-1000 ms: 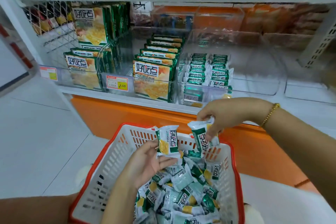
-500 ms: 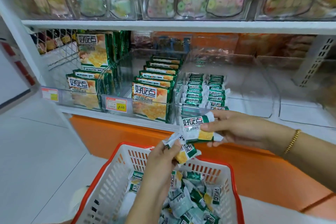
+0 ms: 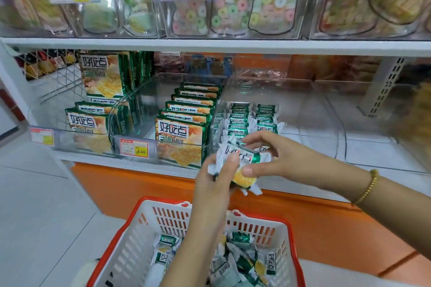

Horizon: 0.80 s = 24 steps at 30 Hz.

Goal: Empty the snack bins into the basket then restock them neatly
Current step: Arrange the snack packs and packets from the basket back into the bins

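Now, hands: left hand (image 3: 218, 170) and right hand (image 3: 275, 158) are pinching two packets (image 3: 242, 158).
Bin (image 3: 303, 112): waiting at 12 o'clock, rows part-filled.
Basket (image 3: 140, 240): sitting at 6 o'clock.
Tip: squaring packets upright, label forward, is helping neat rows.

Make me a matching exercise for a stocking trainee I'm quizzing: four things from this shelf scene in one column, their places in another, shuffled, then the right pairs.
Things
1. snack packets
2. basket
3. candy-ring bags
4. price tag 8.60

Places
A. on the top shelf
B. on the front of a clear bin
C. on the floor below the hands
D. held between both hands

Pairs: 1-D, 2-C, 3-A, 4-B. The left hand and right hand hold the packets together in front of the bin with small packets.
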Each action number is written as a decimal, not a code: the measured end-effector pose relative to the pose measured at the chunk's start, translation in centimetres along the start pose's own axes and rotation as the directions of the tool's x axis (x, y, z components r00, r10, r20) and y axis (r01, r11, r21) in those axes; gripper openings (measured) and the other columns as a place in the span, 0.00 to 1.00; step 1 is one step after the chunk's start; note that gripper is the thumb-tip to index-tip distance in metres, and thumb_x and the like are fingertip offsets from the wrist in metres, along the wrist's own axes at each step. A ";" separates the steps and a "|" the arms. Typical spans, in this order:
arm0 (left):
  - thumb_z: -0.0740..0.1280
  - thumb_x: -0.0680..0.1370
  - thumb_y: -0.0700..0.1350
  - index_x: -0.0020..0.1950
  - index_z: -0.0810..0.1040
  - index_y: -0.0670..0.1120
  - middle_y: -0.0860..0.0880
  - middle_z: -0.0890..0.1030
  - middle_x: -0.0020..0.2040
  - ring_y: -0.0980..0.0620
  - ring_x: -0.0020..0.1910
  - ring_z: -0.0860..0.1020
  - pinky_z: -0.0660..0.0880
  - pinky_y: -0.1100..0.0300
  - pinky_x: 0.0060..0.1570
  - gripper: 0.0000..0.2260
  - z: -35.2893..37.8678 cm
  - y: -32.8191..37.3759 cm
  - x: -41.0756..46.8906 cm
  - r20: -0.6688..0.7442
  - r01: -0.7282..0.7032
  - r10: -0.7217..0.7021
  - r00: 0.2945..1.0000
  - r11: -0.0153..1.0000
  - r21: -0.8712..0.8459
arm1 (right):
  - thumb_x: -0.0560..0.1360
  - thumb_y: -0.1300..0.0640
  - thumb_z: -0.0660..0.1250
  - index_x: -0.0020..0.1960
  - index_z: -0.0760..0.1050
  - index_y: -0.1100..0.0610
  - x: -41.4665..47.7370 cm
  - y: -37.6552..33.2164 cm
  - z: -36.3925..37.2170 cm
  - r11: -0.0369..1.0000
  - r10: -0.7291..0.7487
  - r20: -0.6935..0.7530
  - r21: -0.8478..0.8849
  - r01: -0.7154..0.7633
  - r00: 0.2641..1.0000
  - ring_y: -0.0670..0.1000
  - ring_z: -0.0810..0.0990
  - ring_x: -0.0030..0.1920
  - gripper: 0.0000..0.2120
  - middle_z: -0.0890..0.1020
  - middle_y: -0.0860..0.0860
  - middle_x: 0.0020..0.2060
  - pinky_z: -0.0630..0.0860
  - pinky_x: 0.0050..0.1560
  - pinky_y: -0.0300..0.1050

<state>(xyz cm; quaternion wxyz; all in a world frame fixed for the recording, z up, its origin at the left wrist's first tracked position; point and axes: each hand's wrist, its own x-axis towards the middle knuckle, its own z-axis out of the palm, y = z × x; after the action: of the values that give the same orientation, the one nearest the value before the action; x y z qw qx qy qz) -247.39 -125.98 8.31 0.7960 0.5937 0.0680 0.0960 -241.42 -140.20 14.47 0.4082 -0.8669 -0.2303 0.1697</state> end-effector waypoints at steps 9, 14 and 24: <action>0.66 0.77 0.54 0.61 0.74 0.48 0.55 0.78 0.48 0.62 0.45 0.76 0.71 0.73 0.42 0.16 2.4 4.4 9.1 0.317 -0.341 0.181 0.931 0.740 0.580 | 0.66 0.51 0.77 0.51 0.75 0.50 2.8 0.6 -8.4 0.984 -0.009 -0.242 -0.176 -0.035 0.970 0.47 0.79 0.43 0.17 0.81 0.47 0.47 0.75 0.44 0.44; 0.68 0.76 0.38 0.55 0.81 0.43 0.47 0.82 0.49 0.58 0.39 0.74 0.71 0.73 0.39 0.09 2.6 3.4 13.5 0.503 -0.471 0.006 0.864 0.364 0.804 | 0.66 0.46 0.76 0.67 0.67 0.51 5.0 3.4 -8.4 0.656 0.136 -0.110 -0.735 -0.173 0.985 0.52 0.74 0.58 0.33 0.74 0.51 0.64 0.70 0.53 0.41; 0.72 0.73 0.42 0.55 0.79 0.44 0.47 0.81 0.51 0.49 0.49 0.77 0.70 0.60 0.44 0.12 7.3 0.9 16.1 0.622 -0.679 -0.377 0.687 -0.026 0.734 | 0.65 0.50 0.77 0.63 0.70 0.49 4.2 3.8 -9.0 0.501 0.161 -0.068 -0.854 -0.141 0.985 0.52 0.75 0.55 0.29 0.77 0.49 0.57 0.70 0.49 0.42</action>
<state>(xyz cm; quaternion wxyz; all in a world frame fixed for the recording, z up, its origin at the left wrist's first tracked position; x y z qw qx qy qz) -230.19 -128.72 11.38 0.0636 0.9553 -0.2663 -0.1116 -232.57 -145.74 16.55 -0.0897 -0.9701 -0.2117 0.0782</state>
